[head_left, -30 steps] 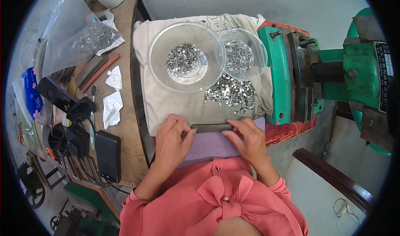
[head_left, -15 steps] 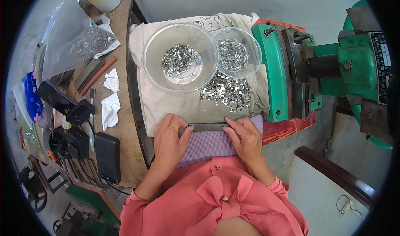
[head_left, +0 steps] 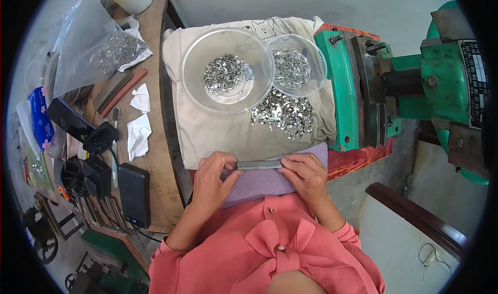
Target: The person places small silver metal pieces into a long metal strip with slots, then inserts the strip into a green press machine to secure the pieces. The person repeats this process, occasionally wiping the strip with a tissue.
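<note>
Between my two hands is a narrow dark metal bar (head_left: 259, 165), held level over a purple cloth (head_left: 254, 185). Small marks or slots run along its upper face, too fine to make out. My left hand (head_left: 213, 179) pinches the left end between thumb and fingers. The right end is gripped the same way by my right hand (head_left: 307, 175). Just beyond the bar lies a loose pile of small shiny metal pieces (head_left: 284, 115). Behind that stand a large clear plastic tub (head_left: 189, 94) with similar pieces and a smaller clear bowl (head_left: 317, 68) of thin metal pins.
A green machine (head_left: 342, 97) with a metal clamp stands close on the right. On the left, a wooden table (head_left: 161, 190) carries a black power bank (head_left: 134, 195), white tissues (head_left: 138, 136), a plastic bag (head_left: 78, 50) of metal bits and hand tools. Beige cloth (head_left: 207, 133) covers the work surface.
My hands have drawn the bar slightly nearer to me and tilted it, so its marked face now shows. Both ends stay gripped. The tubs and pile appear unmoved.
</note>
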### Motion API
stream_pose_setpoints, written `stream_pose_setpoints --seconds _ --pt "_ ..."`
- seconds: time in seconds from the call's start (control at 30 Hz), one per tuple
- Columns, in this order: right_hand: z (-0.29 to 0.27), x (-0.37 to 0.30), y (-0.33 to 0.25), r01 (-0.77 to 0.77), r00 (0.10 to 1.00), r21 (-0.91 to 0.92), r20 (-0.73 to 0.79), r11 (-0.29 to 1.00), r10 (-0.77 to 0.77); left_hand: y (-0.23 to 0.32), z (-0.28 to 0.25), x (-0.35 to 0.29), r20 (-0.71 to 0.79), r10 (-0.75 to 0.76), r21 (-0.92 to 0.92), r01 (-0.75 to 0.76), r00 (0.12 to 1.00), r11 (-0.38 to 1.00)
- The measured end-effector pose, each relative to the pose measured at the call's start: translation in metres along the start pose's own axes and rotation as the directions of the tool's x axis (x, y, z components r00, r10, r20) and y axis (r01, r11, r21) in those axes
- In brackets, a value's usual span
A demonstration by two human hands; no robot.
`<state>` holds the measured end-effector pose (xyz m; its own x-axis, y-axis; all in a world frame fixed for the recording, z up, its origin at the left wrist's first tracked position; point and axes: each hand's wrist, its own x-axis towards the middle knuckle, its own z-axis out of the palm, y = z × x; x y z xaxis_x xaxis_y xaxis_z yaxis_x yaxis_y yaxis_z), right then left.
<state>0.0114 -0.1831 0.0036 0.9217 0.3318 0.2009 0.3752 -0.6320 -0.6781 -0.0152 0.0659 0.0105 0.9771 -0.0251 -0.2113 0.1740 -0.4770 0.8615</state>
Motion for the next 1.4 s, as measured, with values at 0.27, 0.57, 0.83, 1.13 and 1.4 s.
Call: stream_pose_setpoints --seconds 0.27,0.57,0.83,1.13,1.4 --pt "0.001 0.002 0.000 0.085 0.995 -0.010 0.048 0.996 -0.085 0.000 -0.004 0.004 0.024 0.273 0.206 -0.272 0.962 0.940" --pt "-0.049 0.002 -0.006 0.135 0.989 -0.115 -0.052 0.984 -0.141 0.042 0.005 0.023 0.048 0.471 0.237 -0.468 0.881 0.851" --pt "-0.129 -0.015 0.007 -0.040 0.905 -0.295 -0.416 0.955 -0.091 0.146 0.048 0.102 0.185 0.808 0.199 -0.826 0.560 0.527" --pt "-0.138 -0.029 0.033 -0.217 0.774 -0.271 -0.633 0.938 -0.004 0.208 0.111 0.176 0.487 0.856 0.233 -0.970 0.173 0.063" --pt "-0.128 -0.037 0.024 -0.340 0.710 -0.123 -0.683 0.932 0.168 0.228 0.125 0.175 0.605 0.794 0.224 -0.969 0.057 -0.102"
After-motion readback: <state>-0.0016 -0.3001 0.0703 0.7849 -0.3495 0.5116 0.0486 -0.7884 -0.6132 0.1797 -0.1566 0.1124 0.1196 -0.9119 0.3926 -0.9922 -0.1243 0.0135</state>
